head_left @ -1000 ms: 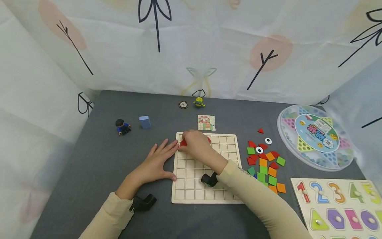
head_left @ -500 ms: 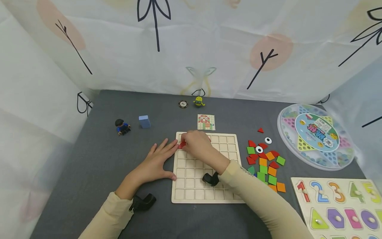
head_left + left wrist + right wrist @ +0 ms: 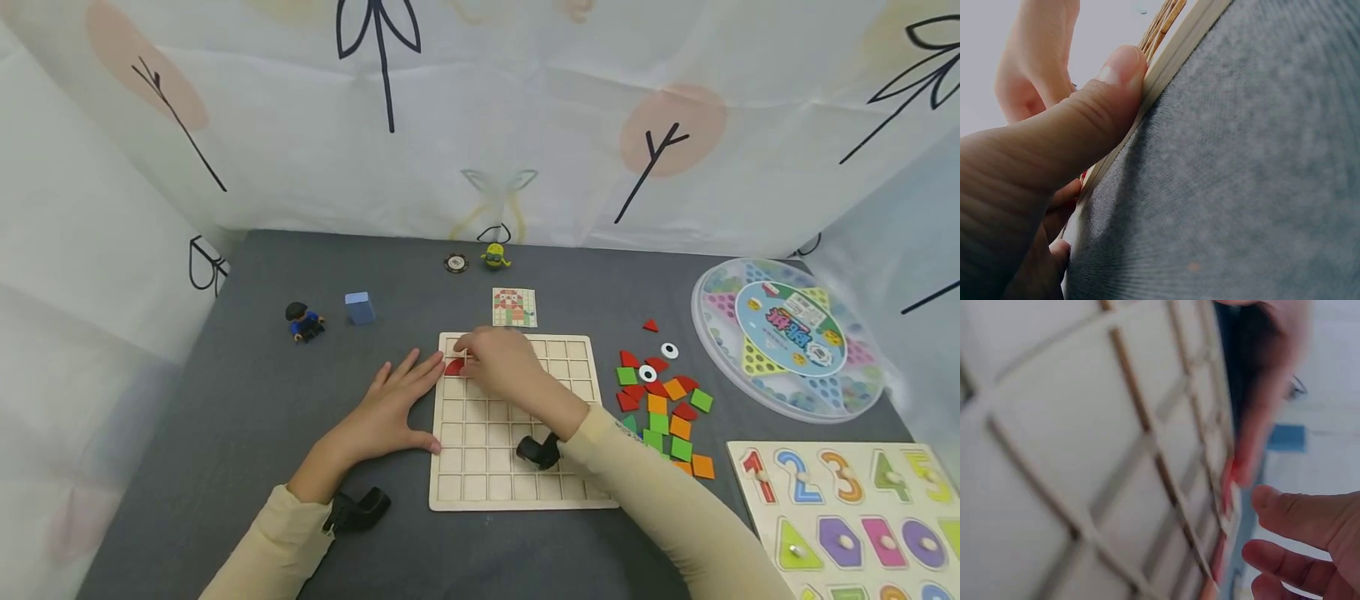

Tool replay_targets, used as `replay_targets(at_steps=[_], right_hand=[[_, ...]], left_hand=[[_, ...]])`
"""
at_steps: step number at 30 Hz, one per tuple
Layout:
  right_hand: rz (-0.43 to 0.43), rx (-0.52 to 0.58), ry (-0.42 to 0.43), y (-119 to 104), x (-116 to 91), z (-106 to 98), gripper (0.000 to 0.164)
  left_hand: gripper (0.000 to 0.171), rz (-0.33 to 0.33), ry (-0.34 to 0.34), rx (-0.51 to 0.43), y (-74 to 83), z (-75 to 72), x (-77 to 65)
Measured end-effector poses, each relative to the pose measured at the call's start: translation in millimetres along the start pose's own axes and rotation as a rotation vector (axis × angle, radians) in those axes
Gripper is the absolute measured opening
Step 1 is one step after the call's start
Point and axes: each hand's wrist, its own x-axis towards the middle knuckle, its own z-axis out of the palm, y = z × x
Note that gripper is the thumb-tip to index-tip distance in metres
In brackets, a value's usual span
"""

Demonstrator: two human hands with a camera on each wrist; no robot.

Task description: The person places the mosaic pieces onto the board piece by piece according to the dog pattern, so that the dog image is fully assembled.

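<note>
A pale wooden board with a raised grid lies on the table. One red quarter-round tile sits in a cell by its left edge. Over the upper part of the board is my right hand, just right of that tile; in the right wrist view its thumb and fingers stand apart with nothing between them. My left hand lies spread along the left edge, its thumb against the board's side and its fingertips close to the red tile. The right hand hides several cells.
Loose red, green and orange tiles and two white rings lie right of the board. Beyond it are a pattern card, chip and yellow figure. A blue block, toy figure, round game and number puzzle flank it.
My right hand's fingers have come off the red tile and shifted slightly right, leaving more of it showing in its cell. The left hand stays against the board.
</note>
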Motion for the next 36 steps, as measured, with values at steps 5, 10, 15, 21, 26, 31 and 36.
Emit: replay_targets(at_steps=[5, 10, 15, 21, 26, 31, 36], right_hand=[[0.061, 0.107, 0.077, 39, -27, -32, 0.024], [0.131, 0.135, 0.133, 102, -69, -48, 0.018], [0.148, 0.104, 0.015, 147, -104, -41, 0.017], [0.090, 0.049, -0.027, 163, -120, -30, 0.023], [0.099, -0.011, -0.065, 160, -119, -31, 0.025], [0.097, -0.078, -0.112, 158, -116, -33, 0.026], [0.048, -0.091, -0.034, 141, -106, -35, 0.023]], left_hand=[[0.108, -0.004, 0.000, 0.003, -0.9, 1.3, 0.1], [0.109, -0.011, -0.008, 0.005, 0.2, 0.9, 0.1], [0.108, -0.016, -0.015, -0.013, 0.8, -0.5, -1.2], [0.108, -0.009, -0.024, -0.004, -0.5, 0.6, 0.5], [0.107, -0.002, -0.023, -0.015, -0.2, 1.0, 1.2], [0.107, -0.001, -0.018, -0.012, -0.5, 1.3, 1.3], [0.107, -0.006, -0.019, -0.010, -0.9, 0.8, -0.3]])
